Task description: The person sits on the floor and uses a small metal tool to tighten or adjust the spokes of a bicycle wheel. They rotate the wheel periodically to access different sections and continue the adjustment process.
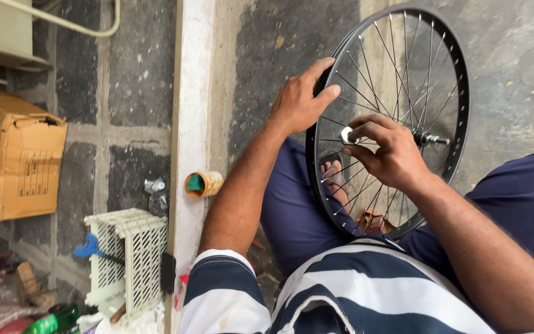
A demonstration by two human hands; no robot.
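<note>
A black bicycle wheel with thin metal spokes stands upright between my knees. My left hand grips its rim at the upper left. My right hand reaches among the spokes, its fingertips pinching a small silver spoke tool against a spoke. The hub and its axle show just right of that hand. Through the spokes I see my sandalled foot on the concrete floor.
A white painted post runs down the frame left of my arm, with a small yellow cup on its ledge. Farther left are a cardboard box, a pale slatted plastic crate and a green bottle.
</note>
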